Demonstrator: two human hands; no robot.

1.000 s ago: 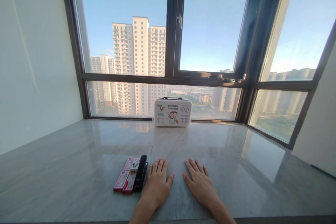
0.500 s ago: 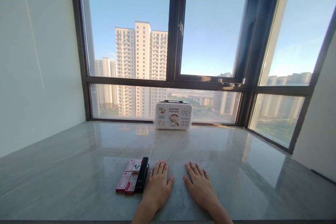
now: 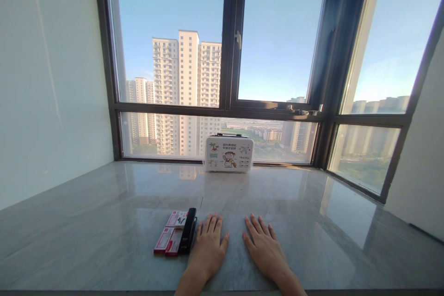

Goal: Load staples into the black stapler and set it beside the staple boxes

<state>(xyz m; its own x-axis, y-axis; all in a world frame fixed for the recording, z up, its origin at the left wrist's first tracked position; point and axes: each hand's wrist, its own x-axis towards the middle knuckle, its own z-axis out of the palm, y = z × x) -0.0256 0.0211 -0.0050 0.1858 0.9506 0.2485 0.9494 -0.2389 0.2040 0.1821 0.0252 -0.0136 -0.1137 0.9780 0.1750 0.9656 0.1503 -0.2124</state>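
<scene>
My left hand (image 3: 209, 245) lies palm down on the grey marble sill (image 3: 104, 222), fingers stretched forward, holding nothing. Right beside it is a black stapler (image 3: 188, 231); I cannot tell whether the hand touches it. Several small red-and-white boxes (image 3: 167, 239) sit against the stapler's left side, one of them with a dark picture of staples on its top. Flat on the sill to the right rests my right hand (image 3: 265, 246), its fingers spread and nothing in it. A strip of bare marble separates the two hands.
A white case (image 3: 229, 154) with cartoon prints and a dark handle stands upright at the back against the window. Dark window frames (image 3: 222, 112) rise behind the sill. White walls (image 3: 55, 83) border it on the left and right.
Both hands, the stapler and the boxes stay in place. Only the camera's view has shifted very slightly.
</scene>
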